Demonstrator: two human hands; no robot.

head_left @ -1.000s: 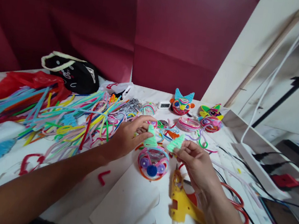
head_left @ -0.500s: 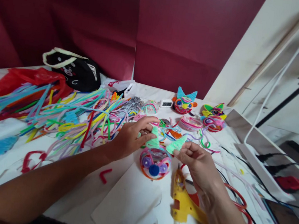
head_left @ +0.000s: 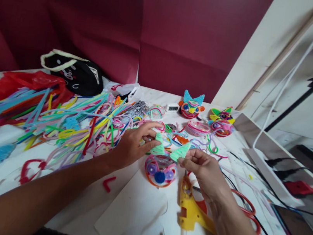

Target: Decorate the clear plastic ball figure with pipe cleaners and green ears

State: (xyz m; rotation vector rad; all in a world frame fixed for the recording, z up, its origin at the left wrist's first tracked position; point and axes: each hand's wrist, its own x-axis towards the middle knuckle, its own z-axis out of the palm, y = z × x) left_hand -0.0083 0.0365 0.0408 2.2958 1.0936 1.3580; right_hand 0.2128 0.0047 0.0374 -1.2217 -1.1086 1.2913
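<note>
My left hand (head_left: 136, 144) pinches a mint-green triangular ear (head_left: 158, 146) that looks made of pipe cleaner. A matching green ear (head_left: 180, 151) is held between the thumb and fingers of my right hand (head_left: 203, 169). Both ears sit just above the top of a round animal-face craft (head_left: 161, 172) with purple eyes and a dark blue nose; whether they touch it I cannot tell. Under my right forearm lies a yellow glue gun (head_left: 194, 211), partly hidden. A sheet of white paper (head_left: 130, 212) lies in front of the face.
Loose pipe cleaners (head_left: 85, 118) cover the left, beside a red plastic bag (head_left: 37, 80) and a black bag (head_left: 74, 74). A finished blue-eared face (head_left: 192, 105) stands behind. Orange-handled scissors (head_left: 249, 208), a power strip (head_left: 273, 178) and a tablet (head_left: 295, 232) are at right.
The two green ears have come slightly nearer each other above the face. The whole view has shifted a little; both hands keep their grip.
</note>
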